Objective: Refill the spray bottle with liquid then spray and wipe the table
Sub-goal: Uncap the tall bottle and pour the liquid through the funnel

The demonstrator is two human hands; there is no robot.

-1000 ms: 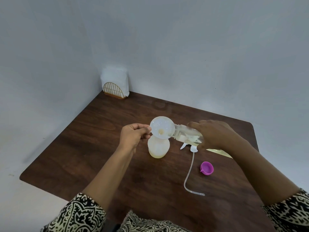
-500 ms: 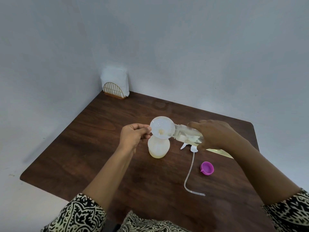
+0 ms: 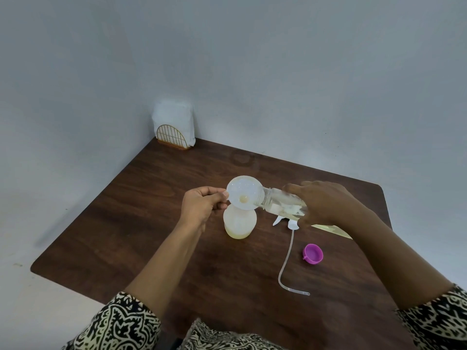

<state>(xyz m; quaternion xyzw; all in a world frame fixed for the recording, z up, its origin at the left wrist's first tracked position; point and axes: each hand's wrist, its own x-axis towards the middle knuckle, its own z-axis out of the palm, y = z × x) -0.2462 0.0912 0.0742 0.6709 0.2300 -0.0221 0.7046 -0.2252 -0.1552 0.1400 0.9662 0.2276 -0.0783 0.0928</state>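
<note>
A translucent spray bottle body stands on the brown table with a white funnel seated in its neck. My left hand pinches the funnel's left rim. My right hand grips a clear refill bottle tipped on its side, its mouth over the funnel's right edge. Pale yellowish liquid sits in the bottom of the spray bottle. The white spray head with its long dip tube lies on the table to the right. A purple cap lies beside it.
A gold wire napkin holder with white napkins stands in the far left corner against the wall. A pale yellow cloth shows partly under my right forearm. Grey walls border the table at the back and left.
Hardly anything has moved; both hands hold their positions while the refill bottle stays tipped into the funnel.
</note>
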